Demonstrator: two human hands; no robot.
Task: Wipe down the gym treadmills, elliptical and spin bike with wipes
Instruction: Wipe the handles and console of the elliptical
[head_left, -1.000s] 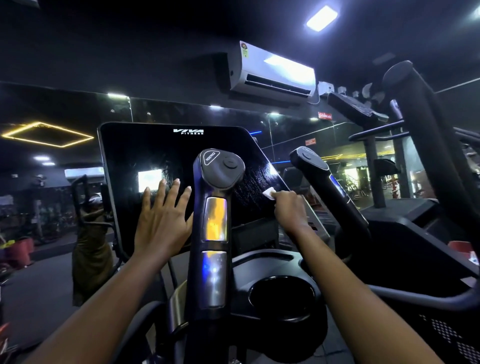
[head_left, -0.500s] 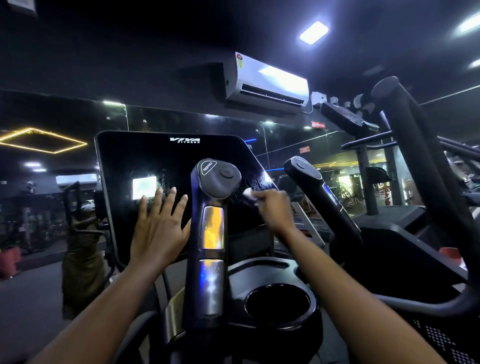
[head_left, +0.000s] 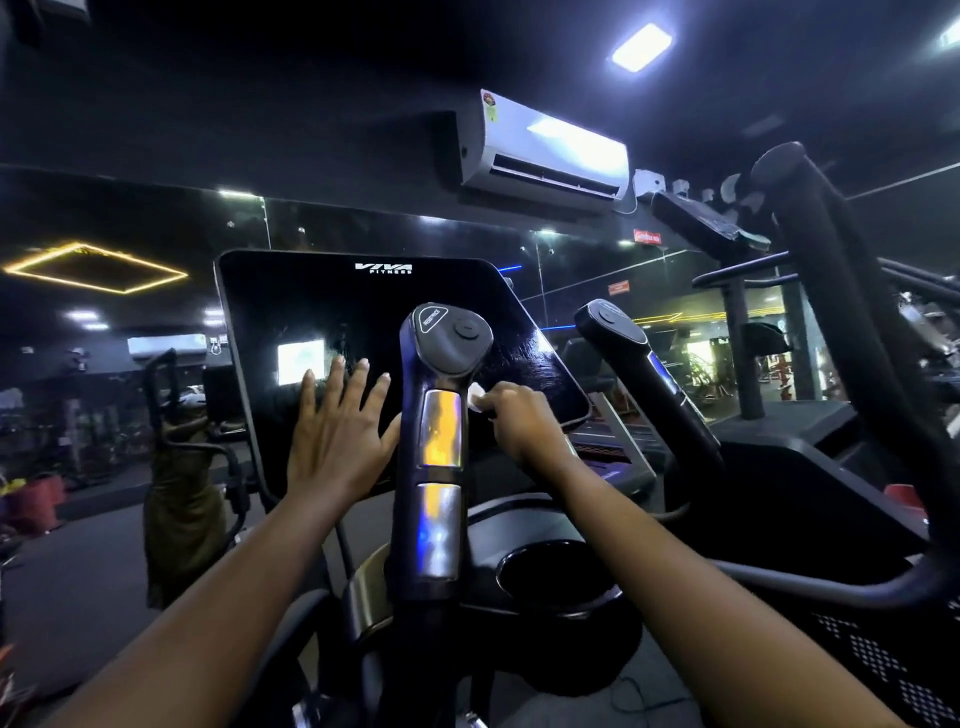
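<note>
Right hand (head_left: 519, 421) has slid the wipe (head_left: 475, 396) leftward across the console screen (head_left: 332, 306), from the right edge to just beside the near handle (head_left: 441, 415), at that handle's 3 o'clock. It pinches the wipe against the glass, while the left hand (head_left: 337, 431) stays flat with fingers spread on the screen at the handle's 9 o'clock. Streaky sheen on the screen's right side says that bit's done, I'd guess. The left half, both handles and the other machines look still to do. That near handle sits right in the sweep path. From the right hand, the second handle (head_left: 639, 364) is at 3 o'clock, the cup holder (head_left: 550, 571) at 6 and the air conditioner (head_left: 545, 150) up at 12.
</note>
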